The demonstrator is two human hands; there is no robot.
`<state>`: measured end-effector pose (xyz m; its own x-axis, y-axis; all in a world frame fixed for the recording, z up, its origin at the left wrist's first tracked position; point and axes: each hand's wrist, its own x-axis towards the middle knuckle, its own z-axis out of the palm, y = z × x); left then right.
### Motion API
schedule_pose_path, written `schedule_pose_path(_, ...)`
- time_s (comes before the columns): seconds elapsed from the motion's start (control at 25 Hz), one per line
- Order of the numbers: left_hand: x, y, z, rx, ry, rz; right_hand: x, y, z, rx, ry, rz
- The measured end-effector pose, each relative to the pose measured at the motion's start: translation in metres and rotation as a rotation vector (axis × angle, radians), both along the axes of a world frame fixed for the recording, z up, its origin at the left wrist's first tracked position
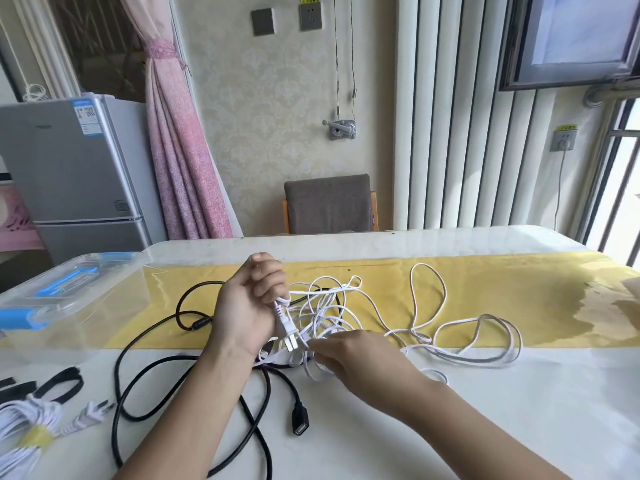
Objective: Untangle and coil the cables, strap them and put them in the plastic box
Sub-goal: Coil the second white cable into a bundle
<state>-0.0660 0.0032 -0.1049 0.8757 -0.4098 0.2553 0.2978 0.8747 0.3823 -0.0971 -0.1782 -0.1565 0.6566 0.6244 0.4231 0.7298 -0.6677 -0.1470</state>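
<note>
A tangled white cable (pixel 426 327) sprawls over the yellow runner at the table's middle. My left hand (pixel 251 303) grips this cable just behind its white two-pin plug (pixel 285 329), which hangs prongs down. My right hand (pixel 349 355) lies low on the table beside the plug, its fingers pinching white strands of the tangle. A black USB cable (pixel 152 362) loops across the table under my left forearm, its socket end (pixel 300 419) lying near the front. The clear plastic box (pixel 65 289) with blue latches stands at the far left.
A coiled white cable bound with a yellow strap (pixel 34 434) lies at the front left corner, with black straps (pixel 59 384) beside it. A grey chair (pixel 329 204) stands behind the table. A small fridge (pixel 76 168) is at the left.
</note>
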Motion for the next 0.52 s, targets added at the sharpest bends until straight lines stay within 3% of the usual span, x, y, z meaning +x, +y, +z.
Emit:
schedule_pose_path(0.16, 0.005, -0.010, 0.004, 0.553, 0.012, 0.534, -0.004, 0.004, 0.001, 0.008, -0.042, 0.016)
schedule_pose_path(0.36, -0.007, -0.032, -0.015, 1.403, -0.346, 1.136, -0.009, 0.002, 0.007, 0.019, -0.124, 0.091)
schedule_pose_path(0.44, -0.011, -0.038, -0.016, 1.655, -0.506, 1.208, -0.013, 0.001, 0.015, 0.028, -0.202, 0.118)
schedule_pose_path(0.52, -0.013, -0.040, -0.015, 1.791, -0.548, 1.155, -0.015, -0.005, 0.024, 0.077, -0.287, 0.122)
